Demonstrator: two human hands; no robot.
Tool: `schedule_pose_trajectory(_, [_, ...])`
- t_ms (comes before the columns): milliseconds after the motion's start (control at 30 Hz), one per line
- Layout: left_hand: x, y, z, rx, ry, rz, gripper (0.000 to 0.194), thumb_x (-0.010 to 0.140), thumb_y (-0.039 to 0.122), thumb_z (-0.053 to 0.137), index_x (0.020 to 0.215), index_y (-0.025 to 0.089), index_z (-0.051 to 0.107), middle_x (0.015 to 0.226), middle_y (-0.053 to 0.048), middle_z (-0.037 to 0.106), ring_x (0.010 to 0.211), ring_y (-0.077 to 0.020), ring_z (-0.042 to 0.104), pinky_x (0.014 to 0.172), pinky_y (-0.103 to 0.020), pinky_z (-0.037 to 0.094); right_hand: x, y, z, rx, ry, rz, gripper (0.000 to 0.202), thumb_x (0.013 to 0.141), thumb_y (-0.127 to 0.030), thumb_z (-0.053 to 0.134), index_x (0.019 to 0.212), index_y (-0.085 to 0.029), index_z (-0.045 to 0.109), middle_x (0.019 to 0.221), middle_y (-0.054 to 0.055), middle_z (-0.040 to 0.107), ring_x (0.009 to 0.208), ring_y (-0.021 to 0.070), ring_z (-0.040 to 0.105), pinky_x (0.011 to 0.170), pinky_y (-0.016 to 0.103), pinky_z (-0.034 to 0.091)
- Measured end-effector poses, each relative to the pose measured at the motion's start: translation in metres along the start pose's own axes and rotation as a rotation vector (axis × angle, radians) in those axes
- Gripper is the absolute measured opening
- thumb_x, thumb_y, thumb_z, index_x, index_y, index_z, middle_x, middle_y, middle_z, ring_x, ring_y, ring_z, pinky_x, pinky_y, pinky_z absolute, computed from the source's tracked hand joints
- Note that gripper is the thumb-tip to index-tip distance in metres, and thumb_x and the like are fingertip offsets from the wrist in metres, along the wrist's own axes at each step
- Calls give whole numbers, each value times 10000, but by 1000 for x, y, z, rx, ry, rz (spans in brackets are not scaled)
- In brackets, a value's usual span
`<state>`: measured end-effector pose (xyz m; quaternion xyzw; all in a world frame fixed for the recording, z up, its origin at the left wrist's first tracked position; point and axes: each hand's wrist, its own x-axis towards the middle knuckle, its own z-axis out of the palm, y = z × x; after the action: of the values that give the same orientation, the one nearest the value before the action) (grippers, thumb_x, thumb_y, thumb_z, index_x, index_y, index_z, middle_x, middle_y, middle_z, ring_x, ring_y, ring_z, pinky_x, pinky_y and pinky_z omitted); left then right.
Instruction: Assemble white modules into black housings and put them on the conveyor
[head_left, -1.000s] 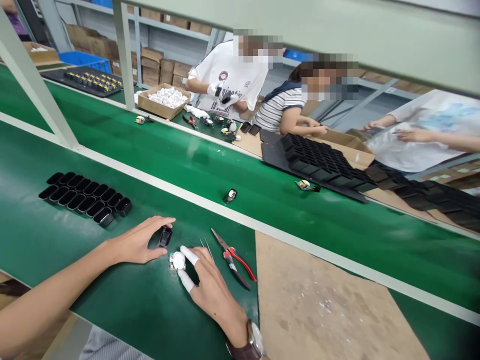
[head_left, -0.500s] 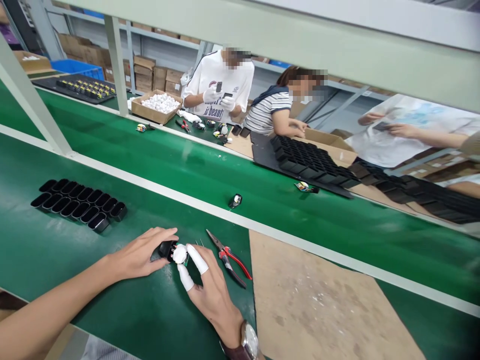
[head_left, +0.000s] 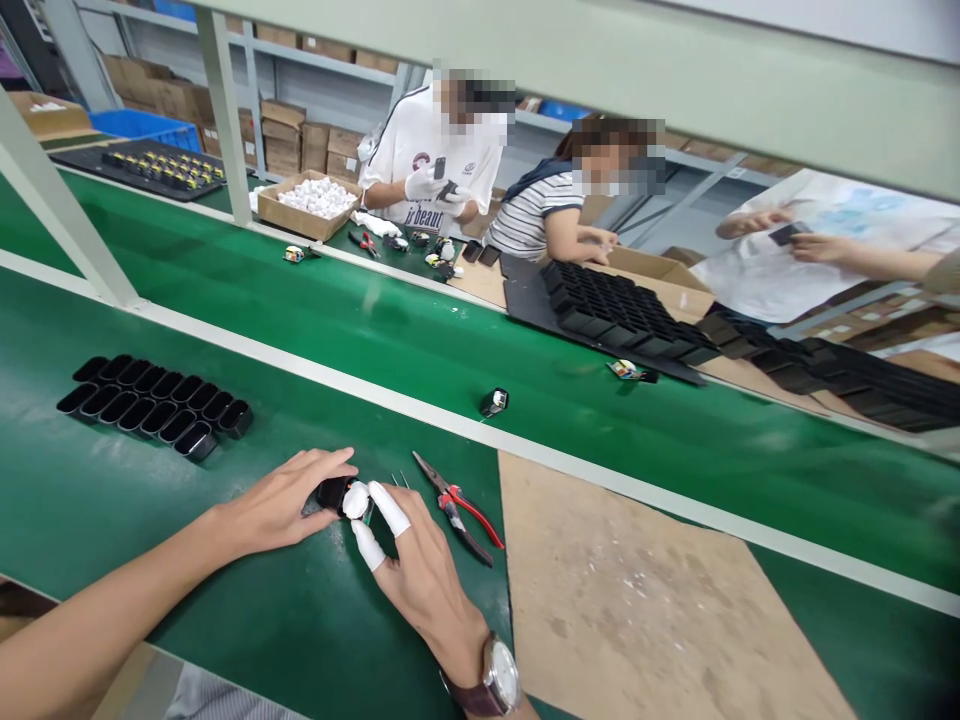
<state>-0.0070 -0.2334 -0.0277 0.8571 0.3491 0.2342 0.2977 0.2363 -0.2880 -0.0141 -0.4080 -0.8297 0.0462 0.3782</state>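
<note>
My left hand (head_left: 300,497) is closed round a small black plastic housing (head_left: 331,493), its open end turned to the right. Finger cots cover the thumb and index finger of my right hand (head_left: 409,545). Between those two fingertips is a circuit board with a round white part (head_left: 356,500), partly inside the housing's mouth. A bit of green board shows at its lower right edge. Just right of my right hand lie long-nose pliers (head_left: 457,508) with red and black handles, jaws pointing up and left.
Rows of black housings (head_left: 150,405) stand at left on the green bench. A brown board (head_left: 637,580) lies at right. Beyond a pale rail (head_left: 360,375), the green conveyor belt carries a filled housing (head_left: 494,402) and circuit boards (head_left: 628,371). Co-workers sit opposite, beside stacked black housings (head_left: 607,310).
My right hand has shifted slightly left, moving the circuit board further into the housing. On the belt, the filled housing and loose boards have travelled to the right.
</note>
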Motion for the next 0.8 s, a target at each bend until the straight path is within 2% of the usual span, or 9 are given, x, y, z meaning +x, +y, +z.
schedule_pose_trajectory(333, [2, 3, 1, 38, -6, 8, 819, 1003, 169, 612, 1675, 346, 177, 1471, -69, 656, 1363, -295, 578, 1134, -490, 506, -2, 2, -2, -55, -58, 28, 600, 1036, -164, 573, 1594, -223, 358, 1278, 156, 686, 1142, 303, 692, 885, 466, 645])
schedule_pose_trajectory(533, [2, 3, 3, 43, -31, 13, 791, 1016, 172, 591, 1670, 346, 181, 1488, -82, 633, 1349, -302, 575, 1120, -492, 506, 1, 0, -3, -78, -95, 29, 602, 1038, -150, 558, 1599, -205, 349, 1248, 149, 694, 1086, 301, 691, 896, 474, 637])
schedule_pose_trajectory(800, [1, 3, 2, 24, -26, 1, 797, 1017, 183, 613, 1667, 362, 188, 1489, -58, 631, 1363, -284, 561, 1125, -471, 507, 2, -2, -8, -111, -111, 19, 540, 1055, -159, 516, 1575, -185, 371, 1255, 166, 691, 1086, 307, 690, 833, 452, 648])
